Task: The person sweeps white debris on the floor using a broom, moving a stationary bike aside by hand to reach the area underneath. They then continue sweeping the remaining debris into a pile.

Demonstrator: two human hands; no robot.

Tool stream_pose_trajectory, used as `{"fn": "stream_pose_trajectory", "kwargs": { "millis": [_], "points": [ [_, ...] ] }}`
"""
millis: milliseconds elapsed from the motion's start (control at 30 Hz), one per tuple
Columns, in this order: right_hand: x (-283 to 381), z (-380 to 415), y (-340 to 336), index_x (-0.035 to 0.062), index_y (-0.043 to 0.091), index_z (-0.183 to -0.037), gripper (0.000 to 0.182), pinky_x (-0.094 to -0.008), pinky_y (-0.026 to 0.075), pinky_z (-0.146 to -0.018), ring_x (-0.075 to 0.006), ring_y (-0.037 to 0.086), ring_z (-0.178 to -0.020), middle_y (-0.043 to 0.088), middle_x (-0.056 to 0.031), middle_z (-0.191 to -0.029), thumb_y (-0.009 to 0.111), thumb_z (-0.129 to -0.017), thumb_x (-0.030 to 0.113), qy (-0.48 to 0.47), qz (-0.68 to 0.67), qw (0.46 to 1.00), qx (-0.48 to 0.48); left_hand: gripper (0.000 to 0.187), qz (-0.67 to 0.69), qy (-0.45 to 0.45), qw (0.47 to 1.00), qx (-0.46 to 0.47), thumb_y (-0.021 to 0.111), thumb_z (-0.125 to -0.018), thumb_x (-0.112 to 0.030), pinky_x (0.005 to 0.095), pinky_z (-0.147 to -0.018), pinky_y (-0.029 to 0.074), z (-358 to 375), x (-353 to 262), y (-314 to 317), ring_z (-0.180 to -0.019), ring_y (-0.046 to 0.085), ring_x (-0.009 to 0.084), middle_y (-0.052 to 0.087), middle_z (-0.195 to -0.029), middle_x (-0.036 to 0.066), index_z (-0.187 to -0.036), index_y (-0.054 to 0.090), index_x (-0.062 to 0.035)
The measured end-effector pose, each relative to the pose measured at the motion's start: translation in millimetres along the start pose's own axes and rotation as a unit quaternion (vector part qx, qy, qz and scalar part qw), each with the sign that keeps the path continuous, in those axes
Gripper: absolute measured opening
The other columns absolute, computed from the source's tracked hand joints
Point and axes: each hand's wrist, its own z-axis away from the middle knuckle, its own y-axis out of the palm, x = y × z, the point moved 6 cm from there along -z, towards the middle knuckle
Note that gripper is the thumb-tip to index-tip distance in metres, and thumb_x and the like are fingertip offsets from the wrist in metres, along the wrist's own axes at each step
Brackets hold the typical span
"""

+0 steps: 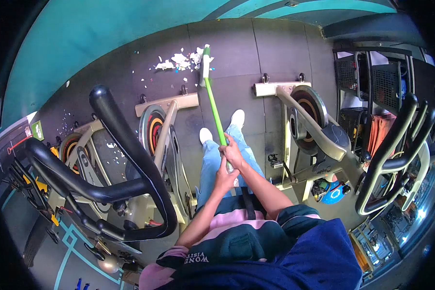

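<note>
Both of my hands are wrapped round the green handle of a broom point(213, 107). My right hand point(233, 152) grips it higher up in the view, farther along the handle. My left hand point(223, 177) is closed around the end nearest my body. The broom's green and white head point(206, 63) rests on the dark floor beyond my feet. Just left of the head, and touching it or nearly so, lies a pile of torn white scraps point(181, 61), with small coloured bits scattered around.
Exercise bikes stand on both sides, with a black handlebar point(116, 191) at left and a bike base point(280, 89) at right. More crumbs point(116, 147) lie between the left bikes. A teal wall point(87, 38) borders the floor. Racks with black baskets point(386, 84) stand at right.
</note>
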Motion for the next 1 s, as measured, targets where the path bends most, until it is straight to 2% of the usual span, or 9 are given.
{"fn": "stream_pose_trajectory", "kwargs": {
  "millis": [100,200,267,367,433,500,600,867,1000],
  "points": [
    [16.7,23.8,-2.5,0.0050,0.027,-0.132,0.068,-0.0263,0.039,-0.045,-0.0132,0.047,-0.050,0.050,-0.0063,-0.065,0.052,-0.068,-0.003,-0.017,-0.023,0.999,0.040,0.083,-0.066,-0.013,0.998,0.003,0.062,-0.071,-0.019,0.0427,-0.075,0.045,20.6,-17.2,9.2,-0.094,0.053,0.0426,0.052,-0.103,0.030,-0.135,0.012,-0.0056],
    [21.0,47.4,-6.4,0.0074,0.029,-0.131,0.066,-0.0278,0.041,-0.045,-0.0140,0.048,-0.050,0.052,-0.0076,-0.071,0.052,-0.070,-0.003,-0.003,-0.012,0.999,0.041,0.083,-0.075,0.072,0.995,-0.008,0.062,-0.071,-0.017,0.0435,-0.076,0.045,40.4,-27.3,14.2,-0.094,0.053,0.0433,0.052,-0.104,0.031,-0.135,0.011,-0.0054],
    [16.9,55.2,-14.0,0.0080,0.028,-0.132,0.066,-0.0290,0.042,-0.046,-0.0150,0.050,-0.051,0.053,-0.0093,-0.072,0.051,-0.071,-0.002,-0.002,0.075,0.997,-0.007,0.081,-0.077,0.062,0.995,-0.008,0.062,-0.071,-0.015,0.0407,-0.073,0.046,46.4,-22.9,14.0,-0.088,0.057,0.0391,0.055,-0.098,0.028,-0.135,0.013,-0.0049],
    [3.9,45.6,-20.2,0.0069,0.027,-0.132,0.066,-0.0294,0.043,-0.047,-0.0153,0.051,-0.052,0.054,-0.0105,-0.073,0.050,-0.071,-0.002,0.000,0.154,0.986,-0.057,0.076,0.089,-0.070,0.990,0.079,0.059,-0.071,-0.013,0.0339,-0.065,0.048,46.5,-1.5,15.9,-0.076,0.059,0.0243,0.057,-0.086,0.017,-0.135,0.019,-0.0073],
    [-2.5,33.4,-21.0,0.0065,0.027,-0.132,0.066,-0.0288,0.043,-0.046,-0.0148,0.050,-0.051,0.053,-0.0100,-0.073,0.049,-0.070,-0.002,0.001,0.189,0.979,-0.082,0.075,0.045,-0.041,0.996,0.066,0.059,-0.070,-0.013,0.0344,-0.066,0.047,30.9,1.9,8.1,-0.077,0.059,0.0259,0.058,-0.087,0.018,-0.134,0.021,-0.0077],
    [-11.4,20.5,-8.7,0.0050,0.027,-0.130,0.066,-0.0269,0.040,-0.043,-0.0134,0.047,-0.049,0.051,-0.0085,-0.072,0.049,-0.069,-0.004,0.063,-0.002,0.998,-0.016,0.072,-0.009,-0.008,0.999,0.035,0.060,-0.068,-0.017,0.0374,-0.071,0.047,16.8,-1.3,4.0,-0.083,0.059,0.0327,0.057,-0.095,0.022,-0.131,0.026,-0.0073],
    [-3.8,7.3,0.4,0.0056,0.023,-0.133,0.068,-0.0273,0.039,-0.041,-0.0139,0.045,-0.048,0.048,-0.0062,-0.067,0.050,-0.071,-0.003,0.049,-0.027,0.998,0.030,0.071,-0.018,-0.028,0.999,-0.011,0.061,-0.069,-0.018,0.0414,-0.077,0.045,8.9,-5.6,3.6,-0.091,0.055,0.0391,0.054,-0.103,0.027,-0.130,0.027,-0.0043],
    [32.9,31.7,7.8,0.0058,0.026,-0.132,0.067,-0.0262,0.039,-0.042,-0.0128,0.046,-0.047,0.051,-0.0067,-0.067,0.051,-0.070,-0.002,0.002,-0.025,0.995,0.096,0.078,-0.100,0.075,0.990,-0.068,0.061,-0.072,-0.017,0.0451,-0.082,0.041,30.1,-43.4,7.9,-0.097,0.050,0.0441,0.049,-0.107,0.031,-0.132,0.015,0.0004],
    [30.8,48.4,-2.1,0.0065,0.028,-0.132,0.065,-0.0302,0.044,-0.046,-0.0165,0.052,-0.051,0.054,-0.0105,-0.072,0.050,-0.071,0.000,-0.021,0.088,0.996,0.018,0.079,-0.058,0.058,0.996,-0.019,0.061,-0.073,-0.017,0.0405,-0.075,0.045,46.1,-44.4,4.4,-0.092,0.055,0.0392,0.053,-0.102,0.028,-0.134,0.014,-0.0015]
  ]
}}
